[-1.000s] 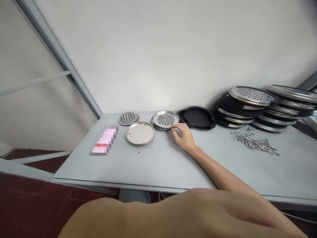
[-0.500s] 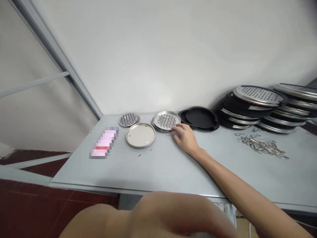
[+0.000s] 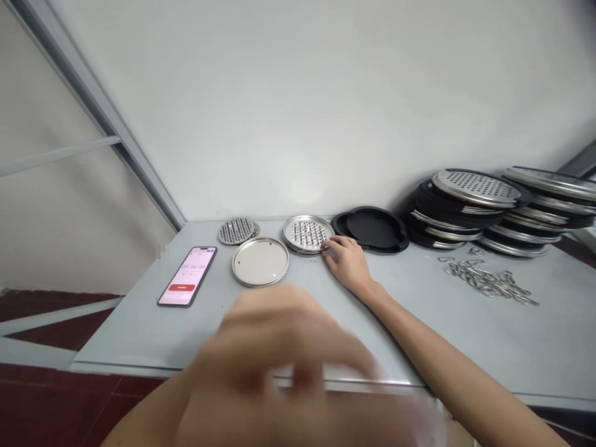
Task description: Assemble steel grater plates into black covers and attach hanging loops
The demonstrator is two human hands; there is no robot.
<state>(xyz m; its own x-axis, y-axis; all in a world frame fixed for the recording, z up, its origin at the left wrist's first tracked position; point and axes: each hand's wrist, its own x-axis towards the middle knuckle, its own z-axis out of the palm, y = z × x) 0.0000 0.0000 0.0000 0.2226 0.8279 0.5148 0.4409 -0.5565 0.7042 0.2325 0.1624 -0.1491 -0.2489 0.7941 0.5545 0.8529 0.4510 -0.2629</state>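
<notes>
My right hand rests on the grey table, its fingertips at the right rim of a round metal grater plate that lies on others. The fingers are slightly spread, and nothing is seen in them. Close to the camera, my left hand is raised over the table's front edge and smeared by motion; its grip cannot be made out. Plain round metal discs lie stacked left of the grater plate. Behind them are smaller perforated discs. Black round trays sit just beyond my right hand.
A phone with a lit timer screen lies on the table at the left. Tall stacks of black trays and graters stand at the right, with a pile of metal clips before them. A wall rises behind.
My left hand has risen over the table's front edge. My right hand stays beside the grater plate. The view has shifted slightly, and the phone now shows clearly.
</notes>
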